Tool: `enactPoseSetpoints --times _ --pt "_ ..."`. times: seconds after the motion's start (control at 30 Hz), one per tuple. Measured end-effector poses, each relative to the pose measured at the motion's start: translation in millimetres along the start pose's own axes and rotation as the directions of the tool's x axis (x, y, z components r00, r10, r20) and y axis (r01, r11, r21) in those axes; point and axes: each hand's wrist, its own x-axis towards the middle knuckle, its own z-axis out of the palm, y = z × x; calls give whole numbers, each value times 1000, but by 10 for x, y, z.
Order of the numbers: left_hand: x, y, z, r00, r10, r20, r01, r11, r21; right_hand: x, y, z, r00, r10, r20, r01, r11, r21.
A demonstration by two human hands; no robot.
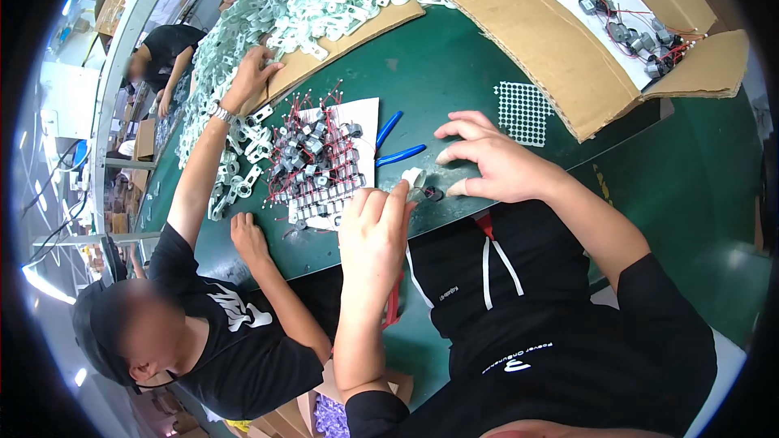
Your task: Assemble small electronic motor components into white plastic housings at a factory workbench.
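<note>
At the table's near edge, my left hand is closed, with thumb and index finger pinching a small pale plastic part. Beside that part lies a small dark round piece, which looks like a motor. My right hand hovers just right of it, fingers spread and curved, holding nothing; its thumb tip is close to the dark piece. Beyond my hands lie blue-handled pliers, their handles apart. To the left, small grey motors with red wires are heaped and lined up on a white sheet.
A co-worker's hand reaches to a large heap of pale plastic parts on cardboard; the other hand rests on the green table. A sheet of round stickers lies near an open cardboard box containing more motors.
</note>
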Motion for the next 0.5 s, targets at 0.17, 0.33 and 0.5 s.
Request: enactPoseSetpoints --times 0.17,0.33,0.5 --pt "-72 -50 42 999 35 -24 -33 997 63 45 -218 150 997 50 54 -40 984 -173" --pt "-209 -121 105 999 -23 -31 26 997 77 104 -299 365 1000 -24 19 27 986 -162" --pt "-363 -180 200 994 -104 -18 104 995 2 118 -359 568 991 -100 -86 84 981 -173"
